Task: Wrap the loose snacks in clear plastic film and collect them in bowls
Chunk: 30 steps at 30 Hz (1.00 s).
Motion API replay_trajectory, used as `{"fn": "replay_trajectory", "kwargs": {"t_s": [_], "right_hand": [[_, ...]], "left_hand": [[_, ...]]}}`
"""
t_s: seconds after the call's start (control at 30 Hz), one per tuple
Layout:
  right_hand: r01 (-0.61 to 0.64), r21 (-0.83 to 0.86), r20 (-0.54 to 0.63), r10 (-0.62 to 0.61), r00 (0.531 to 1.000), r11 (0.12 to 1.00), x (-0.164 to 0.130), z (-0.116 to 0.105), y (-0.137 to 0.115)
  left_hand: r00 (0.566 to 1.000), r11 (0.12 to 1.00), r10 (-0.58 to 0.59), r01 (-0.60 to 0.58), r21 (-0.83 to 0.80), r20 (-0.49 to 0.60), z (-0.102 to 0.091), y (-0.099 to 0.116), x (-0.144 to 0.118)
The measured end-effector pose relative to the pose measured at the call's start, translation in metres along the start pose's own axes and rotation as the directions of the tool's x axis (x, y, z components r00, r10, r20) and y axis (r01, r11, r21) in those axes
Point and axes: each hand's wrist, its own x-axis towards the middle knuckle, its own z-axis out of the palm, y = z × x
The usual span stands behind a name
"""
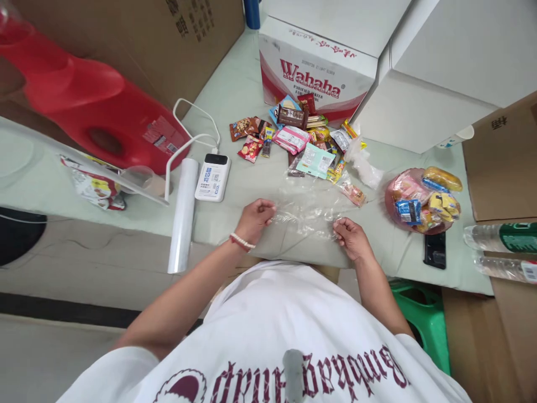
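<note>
Between my hands a clear plastic bag (305, 217) is stretched out flat, low over the table's near edge. My left hand (257, 219), with a beaded bracelet on the wrist, pinches the bag's left side. At its right side, my right hand (351, 236) grips the plastic with closed fingers. Just beyond the bag lies a heap of wrapped snacks (292, 139), among them a pale green packet (315, 161) and a pink one. A small pink wrapped piece (353, 193) rests near the bag's far right side, beside a crumpled translucent bag (366, 163).
A power bank (213, 178) with a white cable and a roll of clear film (183, 215) lie left. A red jug (104, 112) stands behind them. On the right are a pink bowl of snacks (393, 208), a phone (435, 250) and bottles (489, 238). A Wahaha carton (314, 70) stands behind.
</note>
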Motion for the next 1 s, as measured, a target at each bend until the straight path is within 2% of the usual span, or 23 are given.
{"fn": "replay_trajectory", "kwargs": {"t_s": [0.07,0.13,0.2,0.27,0.33,0.4,0.47,0.53,0.6,0.63,0.7,0.77,0.87,0.93,1.0], "right_hand": [[-0.026,-0.022,0.045,0.027,0.999,0.999,-0.003,0.0,0.003],[-0.029,-0.078,0.089,0.036,0.995,0.997,-0.005,0.003,0.006],[-0.019,-0.152,0.121,0.037,0.992,0.988,-0.005,0.007,0.008],[-0.003,-0.225,0.149,0.037,0.988,0.974,-0.005,0.009,0.009],[0.016,-0.277,0.187,0.038,0.982,0.961,-0.004,0.011,0.009],[0.032,-0.317,0.223,0.042,0.974,0.948,-0.003,0.013,0.008],[0.041,-0.35,0.237,0.046,0.97,0.936,-0.003,0.014,0.006],[0.047,-0.377,0.238,0.047,0.97,0.925,-0.004,0.014,0.004],[0.055,-0.393,0.224,0.038,0.974,0.918,-0.007,0.009,0.003],[0.061,-0.396,0.205,0.023,0.979,0.916,-0.009,0.005,0.003],[0.079,-0.392,0.135,-0.028,0.99,0.917,-0.014,-0.009,0.004],[0.088,-0.384,0.053,-0.073,0.996,0.919,-0.02,-0.028,0.007],[0.038,-0.415,0.029,-0.028,0.999,0.909,-0.028,-0.061,0.007],[0.008,-0.492,0.109,0.052,0.993,0.87,-0.031,-0.08,-0.002],[0.06,-0.61,0.172,0.058,0.983,0.79,-0.029,-0.094,-0.021]], "left_hand": [[0.999,0.997,0.026,-0.023,0.074,-0.039,-0.03,-0.009,-0.019],[0.996,0.969,0.02,0.004,0.248,-0.092,-0.056,-0.022,-0.04],[0.99,0.882,0.064,0.004,0.471,-0.127,-0.074,-0.036,-0.061],[0.965,0.746,0.221,-0.072,0.662,-0.144,-0.083,-0.044,-0.078],[0.882,0.572,0.454,-0.183,0.8,-0.123,-0.083,-0.041,-0.088],[0.76,0.39,0.65,-0.305,0.869,-0.024,-0.073,-0.028,-0.087],[0.666,0.237,0.731,-0.453,0.86,0.149,-0.053,-0.01,-0.076],[0.628,0.133,0.693,-0.593,0.794,0.353,-0.029,0.003,-0.055],[0.664,0.087,0.576,-0.63,0.772,0.477,-0.006,0.009,-0.032],[0.703,0.085,0.505,-0.618,0.782,0.501,0.003,0.008,-0.021],[0.789,0.115,0.399,-0.548,0.829,0.467,0.012,0.001,-0.006],[0.829,0.156,0.353,-0.509,0.846,0.434,0.009,-0.011,-0.002],[0.818,0.216,0.361,-0.541,0.813,0.448,-0.006,-0.027,-0.011],[0.808,0.252,0.382,-0.558,0.791,0.448,-0.016,-0.034,-0.022],[0.807,0.278,0.409,-0.556,0.783,0.427,-0.02,-0.037,-0.03]]}}
